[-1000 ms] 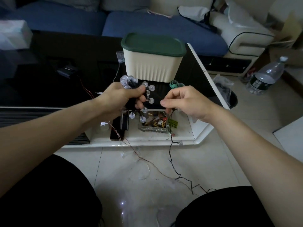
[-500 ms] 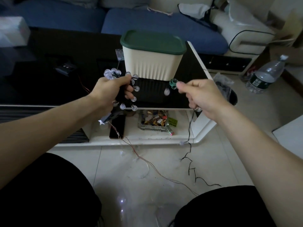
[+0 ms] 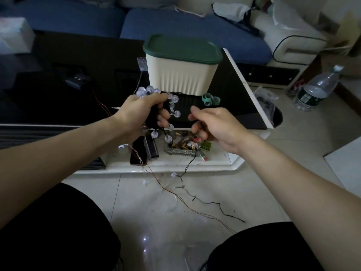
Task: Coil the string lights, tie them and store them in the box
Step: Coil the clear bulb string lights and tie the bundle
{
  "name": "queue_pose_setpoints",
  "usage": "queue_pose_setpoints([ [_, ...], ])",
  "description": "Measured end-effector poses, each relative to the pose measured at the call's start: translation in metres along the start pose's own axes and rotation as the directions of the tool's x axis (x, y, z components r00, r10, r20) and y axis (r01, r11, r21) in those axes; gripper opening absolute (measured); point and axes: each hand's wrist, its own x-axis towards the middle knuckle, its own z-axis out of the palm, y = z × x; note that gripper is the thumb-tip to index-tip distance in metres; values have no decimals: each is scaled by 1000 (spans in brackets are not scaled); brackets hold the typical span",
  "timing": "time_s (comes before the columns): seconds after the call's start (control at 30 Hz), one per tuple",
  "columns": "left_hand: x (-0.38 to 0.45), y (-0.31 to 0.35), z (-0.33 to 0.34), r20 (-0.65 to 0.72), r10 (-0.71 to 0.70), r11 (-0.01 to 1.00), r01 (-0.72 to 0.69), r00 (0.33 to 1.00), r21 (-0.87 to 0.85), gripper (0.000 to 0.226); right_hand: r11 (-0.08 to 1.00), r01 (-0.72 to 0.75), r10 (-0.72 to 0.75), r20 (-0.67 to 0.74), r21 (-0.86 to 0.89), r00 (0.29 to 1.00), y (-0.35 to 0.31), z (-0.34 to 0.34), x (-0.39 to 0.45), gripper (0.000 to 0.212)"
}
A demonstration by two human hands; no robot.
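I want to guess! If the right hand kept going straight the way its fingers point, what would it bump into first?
Most likely the bunch of string lights that the left hand grips. The right hand points leftward at it, with only a small gap between. Depth is hard to judge from one view.

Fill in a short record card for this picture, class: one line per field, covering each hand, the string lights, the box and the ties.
left hand: grips the coiled bundle of string lights
right hand: fingers curled on the black wire that trails to the floor
uncoiled part: one bulb and loose wire lie on the tiles
box: cream, on the black table, green lid on
green ties: on the table, in front of the box to the right
stage: coiling under way, not yet tied
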Motion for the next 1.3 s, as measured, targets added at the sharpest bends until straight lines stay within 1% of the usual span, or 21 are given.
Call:
queue_pose_setpoints([
  [0.07, 2, -1, 0, -26, -2, 999, 2, 1000, -35, 27, 998, 19, -15, -84, 53, 996, -2, -1, 1, 30],
  [0.1, 4, -1, -2, -44, -17, 997, 14, 999, -76, 26, 999, 32, -29, -111, 21, 993, -4, -2, 0, 31],
  [0.17, 11, 0, -6, -69, -82, 973, 65, 994, -220, 27, 989, 48, -63, -109, -140, 992, -6, -3, -2, 32],
  [0.23, 17, 0, -11, -72, -145, 933, 112, 987, -341, 32, 945, 63, -81, -44, -321, 996, -7, 0, -4, 31],
  [0.33, 21, 2, -16, -16, -254, 849, 214, 967, -483, 42, 870, 108, -86, 68, -481, 994, -7, 9, -7, 31],
  [0.4, 21, 0, -18, 26, -309, 807, 277, 951, -522, 43, 822, 142, -63, 160, -552, 985, -9, 15, -9, 31],
  [0.47, 21, -2, -16, 57, -345, 790, 322, 937, -521, 36, 761, 168, -20, 236, -626, 972, -10, 19, -11, 29],
  [0.53, 22, -3, -15, 69, -353, 800, 340, 933, -495, 29, 690, 206, 12, 295, -694, 955, -9, 24, -12, 26],
  [0.57, 22, -3, -14, 60, -351, 824, 339, 935, -453, 25, 654, 230, 24, 324, -721, 946, -8, 27, -12, 23],
  [0.67, 19, -6, -10, 87, -309, 917, 321, 947, -238, 6, 576, 303, 49, 401, -759, 915, -6, 39, -18, 24],
  [0.7, 16, -9, -8, 110, -302, 932, 317, 947, -177, 7, 559, 326, 41, 418, -763, 907, -6, 43, -20, 27],
  [0.73, 14, -12, -6, 120, -294, 944, 308, 948, -116, 14, 550, 348, 26, 433, -759, 901, -6, 45, -21, 30],
  [0.8, 10, -18, -3, 146, -242, 970, 241, 959, 23, 18, 567, 374, -18, 442, -734, 897, -8, 45, -21, 32],
  [0.9, -1, -20, 2, 258, -195, 967, 141, 946, 214, 16, 633, 375, -61, 439, -678, 897, -16, 38, -23, 24],
  [0.93, -4, -17, 3, 287, -208, 960, 139, 935, 242, 15, 664, 374, -77, 439, -647, 895, -18, 35, -24, 23],
  [1.0, -7, -13, 3, 330, -256, 956, 187, 909, 227, 23, 726, 370, -140, 402, -580, 905, -19, 31, -26, 21],
  [1.03, -8, -9, 4, 373, -283, 956, 230, 883, 182, 28, 743, 370, -185, 360, -558, 914, -19, 28, -26, 23],
  [1.1, -7, -5, 3, 497, -316, 946, 311, 808, 96, 32, 751, 380, -264, 283, -539, 922, -18, 22, -24, 27],
  [1.13, -6, -4, 2, 542, -322, 941, 327, 776, 90, 36, 761, 379, -283, 257, -526, 924, -18, 18, -22, 28],
  [1.2, -6, -6, 2, 586, -323, 943, 308, 743, 129, 38, 789, 367, -296, 220, -492, 930, -18, 11, -19, 29],
  [1.3, -7, -9, 3, 580, -299, 954, 216, 758, 210, 25, 773, 370, -321, 186, -516, 929, -17, 10, -16, 24],
])
